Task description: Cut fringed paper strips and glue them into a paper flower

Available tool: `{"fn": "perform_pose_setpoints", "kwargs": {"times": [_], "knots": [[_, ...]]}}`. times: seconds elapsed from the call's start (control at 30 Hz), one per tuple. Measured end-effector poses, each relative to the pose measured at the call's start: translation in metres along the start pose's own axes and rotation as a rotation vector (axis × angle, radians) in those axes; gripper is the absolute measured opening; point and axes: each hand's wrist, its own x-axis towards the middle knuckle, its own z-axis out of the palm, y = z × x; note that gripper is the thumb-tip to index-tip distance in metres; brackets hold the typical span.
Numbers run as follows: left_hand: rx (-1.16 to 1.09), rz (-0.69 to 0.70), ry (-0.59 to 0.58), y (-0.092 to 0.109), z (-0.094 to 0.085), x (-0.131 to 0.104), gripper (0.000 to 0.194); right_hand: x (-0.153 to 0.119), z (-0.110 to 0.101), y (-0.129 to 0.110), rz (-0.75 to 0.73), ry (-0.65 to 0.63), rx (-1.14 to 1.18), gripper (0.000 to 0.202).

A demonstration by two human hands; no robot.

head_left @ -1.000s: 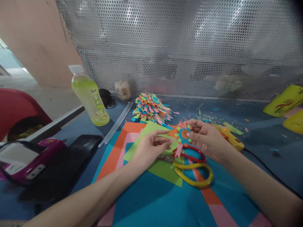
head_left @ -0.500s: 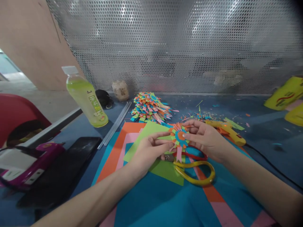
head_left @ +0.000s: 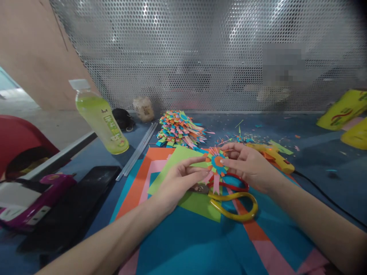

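Observation:
Between my two hands is a paper rosette [head_left: 217, 162] with an orange centre, a blue ring, a fringed multicoloured edge and pink tails. My left hand [head_left: 183, 177] pinches its left edge, fingertips and thumb close together. My right hand [head_left: 248, 166] grips the right edge, its thumb on the front near the centre. Just below the rosette lies a pair of scissors [head_left: 249, 209] with one red and one yellow handle; my left hand partly hides its blades. Under the scissors are a green paper sheet [head_left: 200, 210] and larger blue, orange and pink sheets [head_left: 183, 244].
Behind my hands stands a pile of similar rosettes [head_left: 180, 130]. A yellow glue gun [head_left: 279, 159] with a black cord lies right, near paper scraps [head_left: 243, 138]. To the left are clear glue sticks [head_left: 137, 151], a drink bottle [head_left: 101, 122], a black phone [head_left: 71, 210] and a purple power strip [head_left: 48, 194].
The rosette has turned slightly in my fingers, and its pink tails show more plainly. Both hands keep their hold. The whole view has shifted a little.

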Motion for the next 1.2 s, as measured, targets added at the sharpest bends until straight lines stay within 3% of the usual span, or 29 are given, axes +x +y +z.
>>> {"fn": "perform_pose_setpoints", "kwargs": {"times": [0.6,0.8,1.2], "knots": [[-0.024,0.003,-0.013,-0.0005,-0.0030,0.0020,0.029,-0.0002,0.0013,-0.0002,-0.135,0.027,-0.182,0.034],[0.035,-0.023,-0.005,-0.0016,-0.0043,0.0045,0.039,-0.0013,0.0033,-0.0019,-0.173,0.037,-0.201,0.037],[0.074,0.024,-0.114,-0.0028,-0.0072,0.0075,0.046,-0.0034,0.0027,-0.0012,-0.219,-0.012,-0.218,0.030]]}}
